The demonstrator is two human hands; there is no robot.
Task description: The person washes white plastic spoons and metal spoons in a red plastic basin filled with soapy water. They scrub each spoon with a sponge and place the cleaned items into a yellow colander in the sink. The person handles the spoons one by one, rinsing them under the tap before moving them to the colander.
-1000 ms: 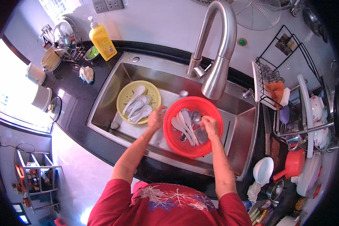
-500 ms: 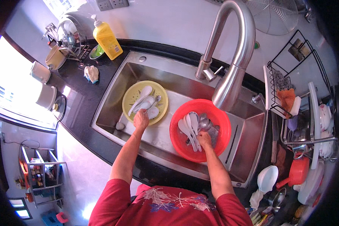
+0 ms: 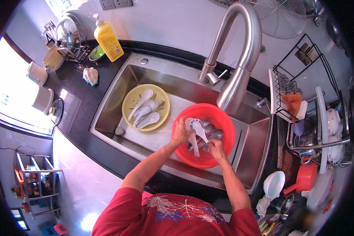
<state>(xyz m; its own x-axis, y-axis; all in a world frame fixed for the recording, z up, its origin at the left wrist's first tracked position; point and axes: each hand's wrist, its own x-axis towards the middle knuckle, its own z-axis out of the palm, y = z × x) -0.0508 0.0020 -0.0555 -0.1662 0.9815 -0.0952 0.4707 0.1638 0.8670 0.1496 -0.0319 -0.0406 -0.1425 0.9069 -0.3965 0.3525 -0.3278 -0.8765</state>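
Note:
Both my hands are over a red basin (image 3: 229, 128) that stands in the steel sink. My right hand (image 3: 216, 149) is closed on the handle of a white soup spoon (image 3: 200, 129) with a blue pattern in its bowl. My left hand (image 3: 181, 131) is closed at the bowl end of another white soup spoon (image 3: 194, 144), whose handle points toward me. Metal spoons (image 3: 211, 129) and greyish pieces too blurred to name lie in the basin. To the left, a yellow colander (image 3: 164, 115) holds several white soup spoons (image 3: 148, 120).
The faucet (image 3: 231, 96) arches over the basin's far side. On the far left counter stand a yellow pump bottle (image 3: 108, 41), a crumpled cloth (image 3: 91, 76) and pots. A wire rack (image 3: 287, 96) with scrubbers, white bowls (image 3: 274, 184) and a red ladle-like dipper (image 3: 306, 177) are at right.
My left hand has left the colander and moved right to the basin, where it now holds a spoon. The spoons bunched at my right hand have separated; it holds the patterned one.

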